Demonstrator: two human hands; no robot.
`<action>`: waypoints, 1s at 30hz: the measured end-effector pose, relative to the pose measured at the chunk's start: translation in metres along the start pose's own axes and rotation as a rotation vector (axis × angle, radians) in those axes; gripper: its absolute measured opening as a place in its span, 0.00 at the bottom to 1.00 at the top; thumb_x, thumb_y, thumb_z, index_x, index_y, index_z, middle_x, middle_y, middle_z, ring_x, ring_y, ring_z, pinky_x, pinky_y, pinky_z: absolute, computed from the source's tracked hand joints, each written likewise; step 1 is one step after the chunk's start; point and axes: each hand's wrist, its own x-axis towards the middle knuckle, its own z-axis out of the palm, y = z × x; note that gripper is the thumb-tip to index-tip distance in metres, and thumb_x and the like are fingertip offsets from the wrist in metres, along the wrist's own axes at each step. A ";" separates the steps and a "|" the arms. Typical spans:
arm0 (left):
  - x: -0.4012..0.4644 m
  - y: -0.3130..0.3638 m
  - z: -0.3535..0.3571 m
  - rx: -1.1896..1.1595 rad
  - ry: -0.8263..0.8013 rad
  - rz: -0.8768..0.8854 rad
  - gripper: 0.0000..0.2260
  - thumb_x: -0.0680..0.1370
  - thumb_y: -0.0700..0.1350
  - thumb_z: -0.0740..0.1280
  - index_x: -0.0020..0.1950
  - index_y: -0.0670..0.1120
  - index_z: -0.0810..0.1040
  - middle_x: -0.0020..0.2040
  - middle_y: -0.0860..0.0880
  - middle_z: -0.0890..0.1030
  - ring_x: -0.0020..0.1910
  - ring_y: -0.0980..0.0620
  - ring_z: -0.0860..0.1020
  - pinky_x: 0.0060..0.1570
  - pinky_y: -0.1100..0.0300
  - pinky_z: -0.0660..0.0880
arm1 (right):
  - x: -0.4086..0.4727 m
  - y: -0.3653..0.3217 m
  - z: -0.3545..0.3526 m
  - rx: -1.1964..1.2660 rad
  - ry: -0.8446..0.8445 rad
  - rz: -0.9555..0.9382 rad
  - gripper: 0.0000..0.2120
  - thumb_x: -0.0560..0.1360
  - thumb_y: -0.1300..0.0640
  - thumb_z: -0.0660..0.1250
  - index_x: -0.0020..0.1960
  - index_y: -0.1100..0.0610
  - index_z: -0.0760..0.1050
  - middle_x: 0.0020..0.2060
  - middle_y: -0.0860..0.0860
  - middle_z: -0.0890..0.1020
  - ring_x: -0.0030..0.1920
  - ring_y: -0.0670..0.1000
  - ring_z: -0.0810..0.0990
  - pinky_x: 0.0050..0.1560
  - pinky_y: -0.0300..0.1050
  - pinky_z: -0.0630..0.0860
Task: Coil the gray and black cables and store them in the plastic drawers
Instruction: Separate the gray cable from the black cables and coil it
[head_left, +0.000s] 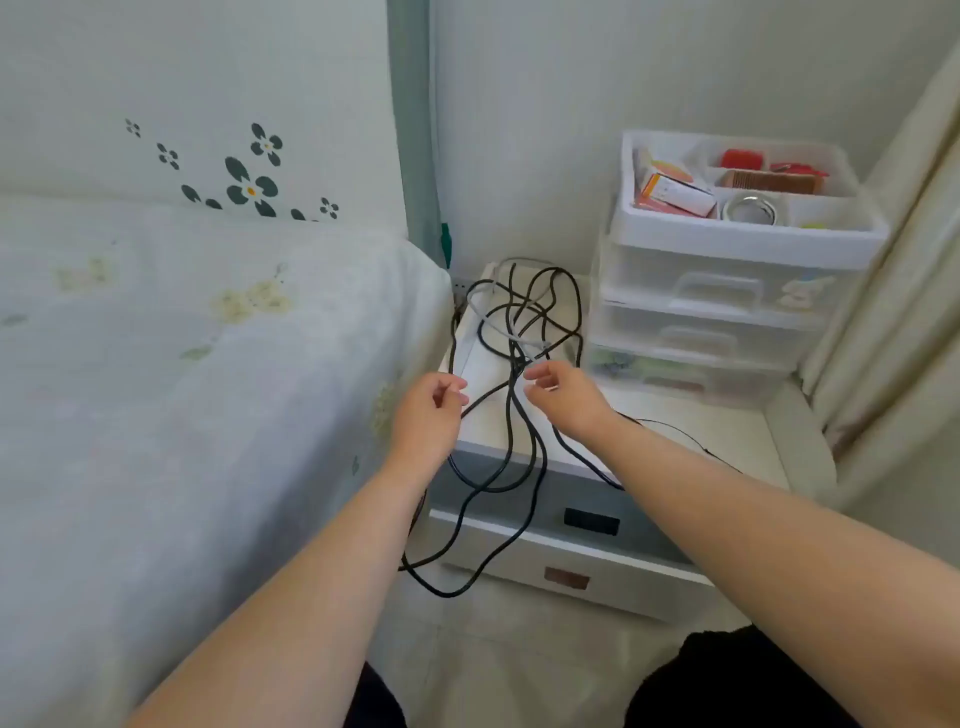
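Note:
A tangle of black cable (524, 467) loops over the white nightstand (691, 431) and hangs down past its drawer fronts. A gray cable (498, 327) winds through the tangle on the tabletop. My left hand (428, 410) pinches a black strand at the nightstand's left edge. My right hand (563, 397) pinches the strands where gray and black cross. The clear plastic drawers (701, 306) stand at the back right of the nightstand, all closed.
The drawers' open top tray (748, 234) holds boxes, a comb, a metal ring and red items. A bed with a floral cover (182, 364) lies on the left. A curtain (893, 291) hangs on the right. My dark-clad knees (727, 680) are at the bottom.

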 end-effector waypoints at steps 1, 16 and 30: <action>0.007 -0.004 -0.002 -0.012 0.007 -0.006 0.08 0.81 0.41 0.59 0.53 0.47 0.78 0.46 0.53 0.81 0.46 0.58 0.77 0.40 0.68 0.69 | 0.012 -0.003 0.005 -0.027 0.047 -0.027 0.14 0.77 0.53 0.64 0.62 0.51 0.73 0.61 0.54 0.73 0.58 0.53 0.75 0.59 0.46 0.73; 0.029 0.019 -0.014 -0.240 -0.070 -0.134 0.21 0.81 0.58 0.56 0.67 0.47 0.72 0.63 0.50 0.76 0.63 0.51 0.74 0.62 0.54 0.71 | 0.059 -0.050 0.058 -0.145 0.278 -0.090 0.10 0.80 0.51 0.54 0.45 0.50 0.72 0.40 0.49 0.78 0.44 0.52 0.76 0.52 0.53 0.74; -0.006 0.046 -0.029 0.231 -0.309 0.290 0.18 0.82 0.58 0.51 0.38 0.54 0.72 0.33 0.60 0.76 0.35 0.61 0.73 0.40 0.57 0.70 | -0.062 -0.058 0.012 -0.018 0.277 -0.412 0.27 0.77 0.61 0.63 0.72 0.43 0.61 0.68 0.48 0.65 0.65 0.46 0.67 0.59 0.38 0.67</action>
